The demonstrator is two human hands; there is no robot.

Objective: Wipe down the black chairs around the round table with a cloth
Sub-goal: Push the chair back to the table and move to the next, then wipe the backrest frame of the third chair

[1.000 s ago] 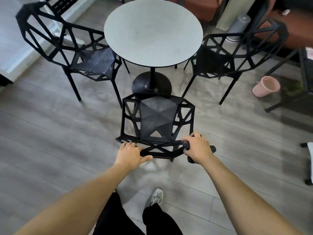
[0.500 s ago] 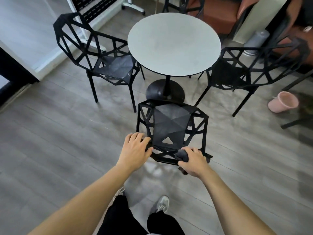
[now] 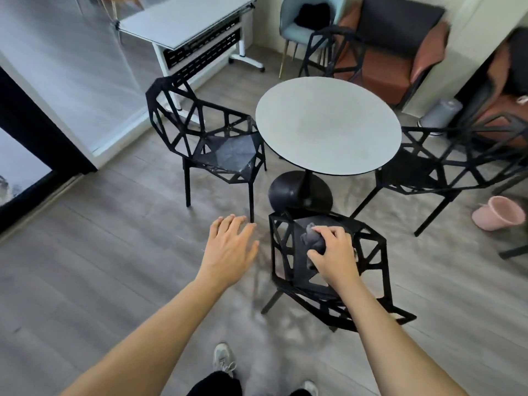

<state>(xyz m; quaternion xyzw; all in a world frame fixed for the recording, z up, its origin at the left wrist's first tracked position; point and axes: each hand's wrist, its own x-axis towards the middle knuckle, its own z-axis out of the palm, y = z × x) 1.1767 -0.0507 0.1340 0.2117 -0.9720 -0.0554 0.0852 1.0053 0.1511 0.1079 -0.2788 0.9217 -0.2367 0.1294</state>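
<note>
Your right hand curls tight around a bunched dark cloth and presses it down on the seat of the near black chair. Your left hand is loose, fingers straight, holding nothing, just beside the chair's left edge. The chair's seat faces the round table, and its back is toward you.

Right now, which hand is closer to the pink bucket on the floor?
Right. The right hand rests on the near chair, toward the pink bucket; the left hand hovers farther away.
</note>
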